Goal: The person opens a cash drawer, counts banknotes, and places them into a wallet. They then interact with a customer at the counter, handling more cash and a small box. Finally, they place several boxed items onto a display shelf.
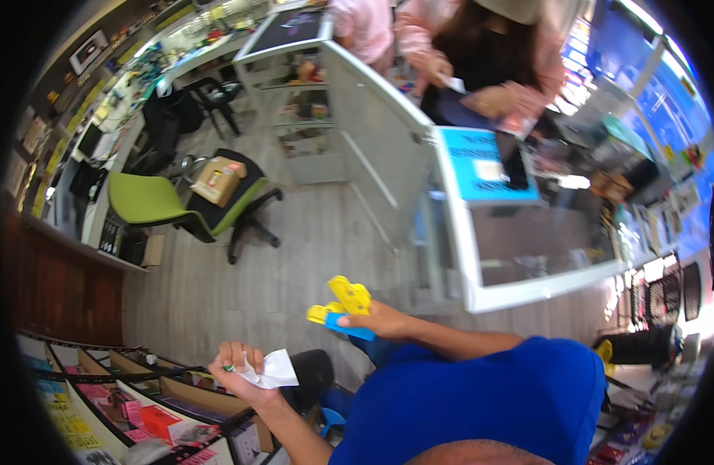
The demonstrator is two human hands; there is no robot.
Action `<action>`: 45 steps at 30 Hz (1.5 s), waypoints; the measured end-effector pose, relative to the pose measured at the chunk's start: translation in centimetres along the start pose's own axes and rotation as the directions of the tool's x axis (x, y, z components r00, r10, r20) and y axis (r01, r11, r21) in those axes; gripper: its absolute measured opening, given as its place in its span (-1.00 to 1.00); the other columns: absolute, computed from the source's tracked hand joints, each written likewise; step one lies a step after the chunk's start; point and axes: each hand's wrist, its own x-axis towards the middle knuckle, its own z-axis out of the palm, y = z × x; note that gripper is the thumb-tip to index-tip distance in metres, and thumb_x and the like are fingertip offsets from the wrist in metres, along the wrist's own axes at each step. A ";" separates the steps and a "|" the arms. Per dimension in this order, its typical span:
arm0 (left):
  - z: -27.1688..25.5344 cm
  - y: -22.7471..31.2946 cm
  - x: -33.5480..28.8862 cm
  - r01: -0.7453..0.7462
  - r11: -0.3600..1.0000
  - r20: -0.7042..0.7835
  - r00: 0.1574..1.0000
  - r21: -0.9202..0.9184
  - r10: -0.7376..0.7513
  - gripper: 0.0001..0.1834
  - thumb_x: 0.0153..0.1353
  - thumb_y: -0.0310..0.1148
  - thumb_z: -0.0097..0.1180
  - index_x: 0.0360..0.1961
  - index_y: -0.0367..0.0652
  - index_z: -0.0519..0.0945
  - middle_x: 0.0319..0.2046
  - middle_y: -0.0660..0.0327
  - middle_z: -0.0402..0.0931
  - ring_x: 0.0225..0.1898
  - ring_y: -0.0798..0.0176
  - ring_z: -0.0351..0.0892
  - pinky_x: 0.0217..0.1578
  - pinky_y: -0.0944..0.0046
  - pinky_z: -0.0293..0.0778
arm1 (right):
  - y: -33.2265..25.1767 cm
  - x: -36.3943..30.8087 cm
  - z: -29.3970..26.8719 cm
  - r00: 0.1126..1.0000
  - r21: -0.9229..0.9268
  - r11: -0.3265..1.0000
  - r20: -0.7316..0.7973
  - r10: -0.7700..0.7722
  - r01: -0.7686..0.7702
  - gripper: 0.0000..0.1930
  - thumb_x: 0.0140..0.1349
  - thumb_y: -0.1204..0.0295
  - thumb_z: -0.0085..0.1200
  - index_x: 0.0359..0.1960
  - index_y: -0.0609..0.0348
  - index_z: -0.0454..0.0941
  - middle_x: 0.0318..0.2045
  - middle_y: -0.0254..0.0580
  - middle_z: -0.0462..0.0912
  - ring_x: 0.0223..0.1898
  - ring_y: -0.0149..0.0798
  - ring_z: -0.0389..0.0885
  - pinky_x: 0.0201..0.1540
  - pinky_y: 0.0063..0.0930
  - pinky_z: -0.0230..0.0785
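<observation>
Up near the middle of the shop, the yellow and blue plastic tool (343, 308) sat in the person's right hand (376, 319), held out in front of the blue shirt (481, 403) above the pale wood-look floor (295, 263). That hand was closed around the tool's blue end, with the yellow parts sticking up and to the left beyond the fingers. Lower and further left, the left hand (237, 372) was curled shut on a crumpled white paper (273, 369), and something small and green (228, 367) showed at the fingertips; what it was I could not tell. The two hands were apart, the paper below and to the left of the tool.

Just under the left hand ran a rack of slanted shelves (140, 395) with pink, red and yellow packets lying in the compartments. Beside the left wrist stood a dark rounded seat (314, 370). Across the floor was a green and black office chair (178, 205) with a cardboard box (219, 178) resting on it. To the right stood a white-framed glass display desk (527, 287) with a blue sheet (481, 163) on its top. Behind that desk another person in a pink-sleeved top (481, 54) held something small and white in their hands. A long desk (124, 101) crowded with small things ran along the far left wall.
</observation>
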 end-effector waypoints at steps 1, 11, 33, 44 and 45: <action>-0.9 2.0 2.9 -0.010 1.000 0.007 1.000 0.009 0.010 -0.71 0.39 -0.27 -0.15 -0.54 0.01 0.26 -0.68 0.36 0.12 -0.73 0.40 0.01 -0.72 0.33 0.11 | 1.0 3.3 0.5 1.000 0.059 0.998 -0.020 -0.002 0.003 -0.32 0.32 0.07 0.30 0.35 0.20 0.44 0.20 -0.20 0.59 0.21 -0.31 0.49 0.31 -0.35 0.28; -6.4 21.4 20.5 -0.264 0.925 -0.156 0.937 0.274 0.313 -0.73 0.41 -0.28 -0.06 -0.48 0.03 0.25 -0.66 0.40 0.09 -0.69 0.46 -0.01 -0.71 0.38 0.07 | -10.5 26.9 4.0 0.972 0.182 0.981 -0.233 -0.016 0.060 -0.43 0.32 0.13 0.31 0.24 0.22 0.52 -0.02 -0.34 0.62 -0.01 -0.41 0.53 0.12 -0.47 0.34; -16.6 37.9 66.1 0.119 -0.693 0.176 0.924 0.711 0.339 -0.72 0.47 -0.37 -0.13 -0.42 -0.29 0.36 -0.49 0.14 0.29 -0.41 0.24 0.26 -0.37 0.16 0.25 | 5.9 101.9 -23.2 0.540 -0.501 0.850 -0.766 -0.349 -0.161 -0.41 0.27 0.27 0.31 0.21 0.42 0.45 0.08 0.28 0.64 0.10 0.19 0.64 0.16 -0.07 0.44; -19.1 39.3 62.9 0.422 -0.472 0.118 0.636 0.774 0.763 -0.64 0.58 -0.23 -0.20 -0.43 -0.11 0.32 -0.48 0.45 0.11 -0.43 0.51 0.07 -0.44 0.34 0.04 | 9.9 105.8 -15.3 0.838 -0.012 1.000 -0.545 -0.010 0.004 -0.39 0.31 0.39 0.28 0.37 0.20 0.38 0.23 -0.17 0.59 0.26 -0.19 0.53 0.36 -0.30 0.25; -20.4 43.3 59.8 0.454 -0.454 0.106 0.608 0.767 0.787 -0.64 0.57 -0.25 -0.22 -0.44 -0.11 0.30 -0.48 0.44 0.10 -0.43 0.50 0.07 -0.44 0.34 0.04 | 10.1 105.9 -9.9 0.842 -0.052 0.999 -0.539 -0.023 -0.007 -0.42 0.32 0.40 0.27 0.35 0.22 0.39 0.22 -0.15 0.60 0.24 -0.18 0.54 0.35 -0.30 0.26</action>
